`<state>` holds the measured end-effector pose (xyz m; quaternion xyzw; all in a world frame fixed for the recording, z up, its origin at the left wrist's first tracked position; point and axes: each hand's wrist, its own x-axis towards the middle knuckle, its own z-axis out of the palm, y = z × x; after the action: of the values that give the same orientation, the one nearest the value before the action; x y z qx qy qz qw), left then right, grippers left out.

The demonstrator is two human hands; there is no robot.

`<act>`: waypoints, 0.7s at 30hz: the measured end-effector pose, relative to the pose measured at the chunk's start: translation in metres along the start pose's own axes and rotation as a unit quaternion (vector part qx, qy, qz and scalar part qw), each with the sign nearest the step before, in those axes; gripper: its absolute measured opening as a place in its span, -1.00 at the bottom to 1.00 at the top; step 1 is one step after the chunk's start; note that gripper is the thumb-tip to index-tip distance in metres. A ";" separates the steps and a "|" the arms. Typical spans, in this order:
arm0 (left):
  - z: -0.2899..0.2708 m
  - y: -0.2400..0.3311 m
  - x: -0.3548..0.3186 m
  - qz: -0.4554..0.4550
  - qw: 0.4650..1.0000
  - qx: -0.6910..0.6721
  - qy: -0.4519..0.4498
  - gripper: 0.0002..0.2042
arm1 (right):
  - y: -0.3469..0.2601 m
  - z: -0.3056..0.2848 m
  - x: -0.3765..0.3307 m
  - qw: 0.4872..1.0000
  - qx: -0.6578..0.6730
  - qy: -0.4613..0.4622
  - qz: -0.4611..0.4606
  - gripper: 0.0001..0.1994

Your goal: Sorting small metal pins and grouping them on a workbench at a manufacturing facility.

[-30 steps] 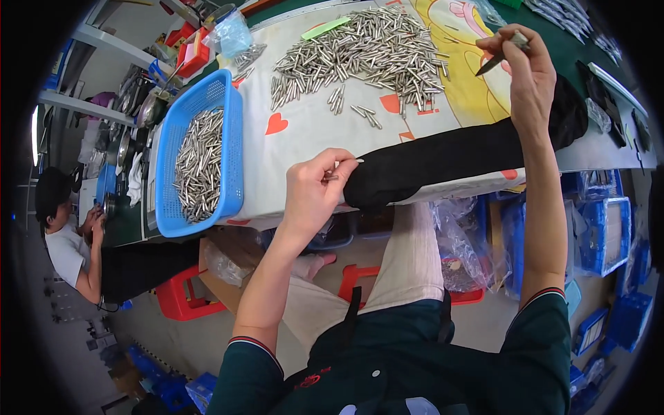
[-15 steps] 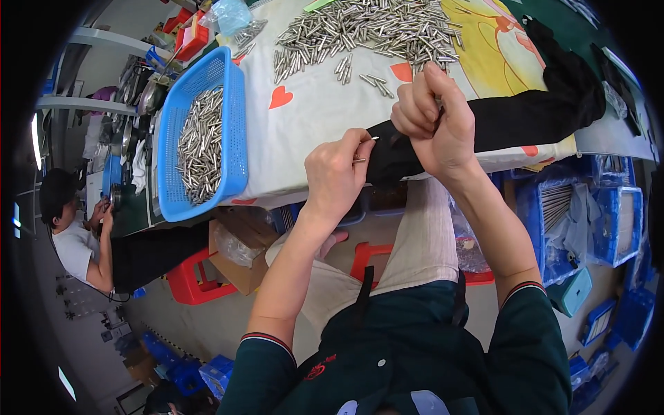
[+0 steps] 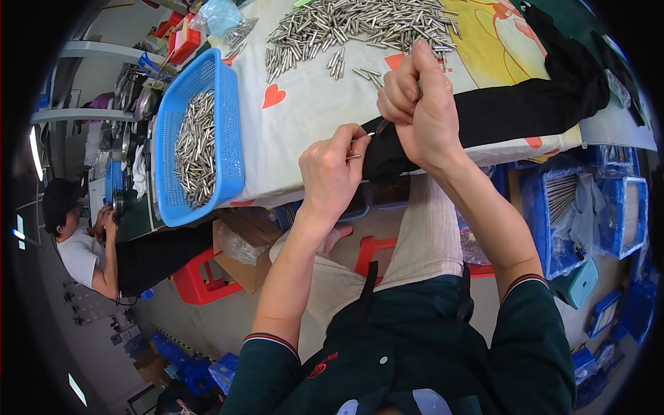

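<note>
My left hand is closed, its thumb and fingertips pinching a small silvery metal pin. A second metal piece pokes out lower down between its fingers. Just to the right, my right hand is curled into a fist with the thumb on top. From under that fist a narrow pointed tool tip reaches toward the pin; its handle is hidden in the fingers. Both hands are over a black cloth along the table's near edge. Beyond them lies a large pile of metal pins, with a few strays closer.
A blue perforated basket of similar pins stands left on the patterned tablecloth. Below the table are a red stool, a cardboard box and blue crates of rods. Another person works at far left.
My right hand has shifted slightly left and away from me, and the tool tip now shows beside the pin. My left hand stays pinched on the pin.
</note>
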<state>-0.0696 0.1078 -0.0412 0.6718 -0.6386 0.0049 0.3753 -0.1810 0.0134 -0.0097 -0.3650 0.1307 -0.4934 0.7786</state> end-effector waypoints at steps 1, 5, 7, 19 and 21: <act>-0.001 0.001 0.000 0.000 1.000 0.001 0.000 -0.91 | 0.000 0.001 0.000 1.000 -0.002 0.002 0.001 -0.52; -0.002 0.002 0.001 -0.008 1.000 0.005 -0.006 -0.90 | 0.000 0.002 0.000 1.000 -0.008 0.006 -0.003 -0.52; -0.003 0.002 0.001 -0.010 1.000 0.006 -0.008 -0.90 | 0.001 0.001 0.000 1.000 -0.003 0.009 -0.007 -0.53; -0.005 0.002 0.002 -0.025 1.000 -0.008 -0.016 -0.90 | 0.001 0.005 0.000 1.000 -0.010 0.026 -0.007 -0.55; -0.007 0.003 0.004 -0.051 0.997 -0.034 -0.035 -0.89 | 0.001 0.006 0.001 0.999 -0.020 0.031 -0.004 -0.54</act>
<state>-0.0681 0.1078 -0.0328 0.6904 -0.6156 -0.0594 0.3752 -0.1760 0.0153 -0.0056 -0.3656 0.1637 -0.5046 0.7648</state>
